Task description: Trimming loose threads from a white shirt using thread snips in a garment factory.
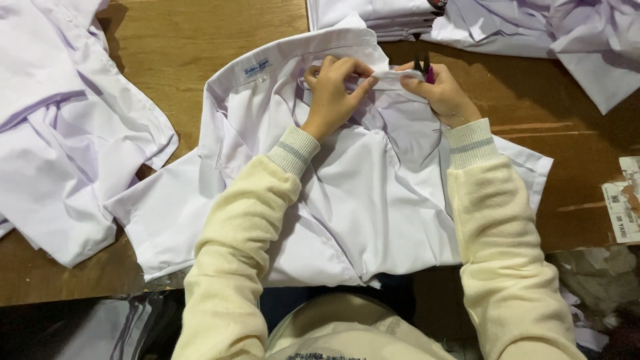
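A white shirt [373, 200] lies spread on the wooden table [200, 27], its collar with a small blue label [256, 67] toward the far side. My left hand [332, 93] pinches a strip of the shirt's fabric near the collar. My right hand [440, 90] holds the other end of that strip and also grips a small cutting tool [423, 67] with dark blades and a pink handle. Both arms wear cream sleeves with striped cuffs.
A heap of white shirts [60, 133] lies at the left. More folded and loose white shirts [533, 27] are stacked along the far right edge. A torn paper label [623, 200] sits at the table's right edge.
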